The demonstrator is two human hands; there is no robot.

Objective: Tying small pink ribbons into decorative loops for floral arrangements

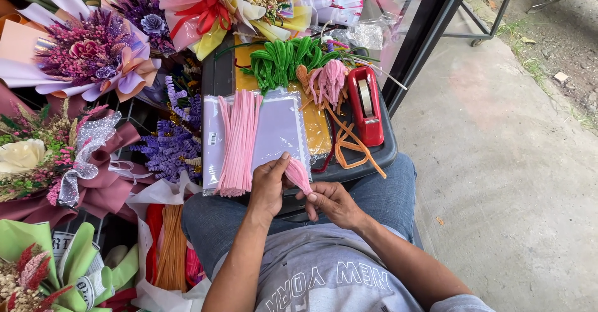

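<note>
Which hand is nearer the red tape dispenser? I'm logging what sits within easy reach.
Right. The right hand lies below the red tape dispenser, slightly to its left. The left hand is farther left, beside the pink pipe cleaner bundle.

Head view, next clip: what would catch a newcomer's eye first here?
Most likely the small pink pipe-cleaner bundle pinched between the left hand and right hand at centre, over the person's lap. Just behind it, a sheaf of long pink pipe cleaners lies on a lilac packet on the dark tray, with a red tape dispenser to the right. Wrapped bouquets crowd the left side.
</note>
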